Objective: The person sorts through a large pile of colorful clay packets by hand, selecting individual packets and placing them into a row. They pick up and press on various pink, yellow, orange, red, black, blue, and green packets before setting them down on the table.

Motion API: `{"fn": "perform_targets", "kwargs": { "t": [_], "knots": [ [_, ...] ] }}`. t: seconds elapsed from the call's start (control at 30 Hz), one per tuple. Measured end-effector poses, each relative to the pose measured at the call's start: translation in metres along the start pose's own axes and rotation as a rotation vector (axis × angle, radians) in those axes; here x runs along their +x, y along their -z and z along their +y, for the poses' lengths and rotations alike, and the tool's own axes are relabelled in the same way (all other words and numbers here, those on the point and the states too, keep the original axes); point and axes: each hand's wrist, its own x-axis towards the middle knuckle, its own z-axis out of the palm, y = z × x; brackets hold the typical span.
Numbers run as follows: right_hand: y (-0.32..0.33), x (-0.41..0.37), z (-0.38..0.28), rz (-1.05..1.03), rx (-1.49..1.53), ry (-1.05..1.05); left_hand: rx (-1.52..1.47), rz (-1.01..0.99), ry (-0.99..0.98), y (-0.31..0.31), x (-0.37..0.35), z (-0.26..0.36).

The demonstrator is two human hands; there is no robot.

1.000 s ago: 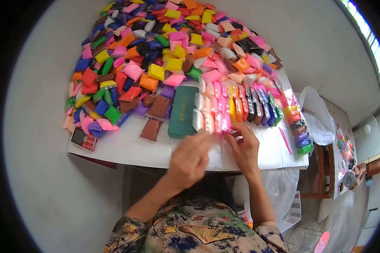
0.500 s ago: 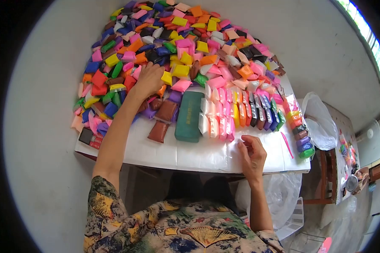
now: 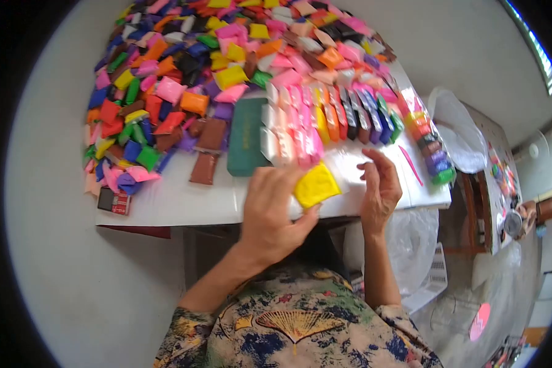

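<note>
Has drawn the left hand point(image 3: 270, 211) back from the heap of coloured packets point(image 3: 184, 67), where half a second ago it reached far left, to just over the near edge of the bench point(image 3: 178, 205). Now grips a yellow packet point(image 3: 316, 184), in neither hand earlier. Pinches it with the left hand mostly closed: thumb under the lower corner, fingers curled behind, back of hand toward the camera. Has lifted the right hand point(image 3: 380, 191) off the bench too. Holds it just right of the packet, not touching, half open, fingers loosely bent, palm turned left, nothing in it.

About the packet: bright yellow, squarish, slightly puffed, wrinkled shiny wrap, tilted with one corner down. Held in the air above the bench edge, in front of a row of upright packets point(image 3: 325, 119) running from white through pink, yellow and orange to dark colours.

Left of that row, a dark green case point(image 3: 245, 144), then two brown packets point(image 3: 205, 153). At the right end, a pink stick point(image 3: 410, 165) flat on the bench and a stacked column of packets point(image 3: 432, 153). Near the left corner, a calculator point(image 3: 113, 200).
</note>
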Motion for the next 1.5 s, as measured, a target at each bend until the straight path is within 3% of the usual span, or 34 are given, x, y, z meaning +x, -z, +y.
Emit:
{"fn": "perform_targets", "kwargs": {
  "t": [0.1, 0.17, 0.27, 0.37, 0.47, 0.77, 1.0, 1.1, 1.2, 1.3, 1.5],
  "knots": [
    [0.016, -0.006, -0.009, 0.099, -0.058, 0.034, 0.084, 0.0, 0.03, -0.061, -0.011, 0.005],
    [0.03, -0.01, -0.01, 0.069, -0.305, 0.175, 0.145, -0.009, 0.087, -0.088, -0.012, 0.008],
    [0.038, -0.019, -0.02, -0.158, -0.632, 0.469, 0.185, -0.024, 0.127, -0.099, -0.013, 0.011],
    [0.032, -0.022, -0.029, -0.491, -0.726, 0.489, 0.097, -0.062, 0.144, -0.089, -0.016, 0.013],
    [0.026, -0.027, -0.021, -0.659, -0.768, 0.475, -0.02, -0.136, 0.151, -0.07, -0.028, 0.008],
    [0.031, -0.031, -0.009, -0.674, -0.763, 0.468, -0.072, -0.274, 0.132, -0.051, -0.026, -0.001],
    [0.031, -0.031, -0.012, -0.671, -0.742, 0.447, -0.136, -0.237, 0.13, -0.057, -0.014, -0.009],
    [0.047, -0.023, -0.008, -0.678, -0.441, 0.303, -0.11, -0.212, 0.132, -0.062, -0.013, -0.009],
    [0.055, -0.037, -0.013, -0.372, -0.441, 0.275, -0.062, -0.177, 0.073, -0.063, -0.014, -0.008],
    [0.056, -0.043, -0.013, -0.339, -0.713, 0.413, -0.024, -0.162, 0.036, -0.065, -0.017, -0.007],
    [0.045, -0.041, -0.003, -0.289, -0.8, 0.556, 0.001, -0.158, -0.013, -0.069, -0.017, -0.008]
  ]
}}
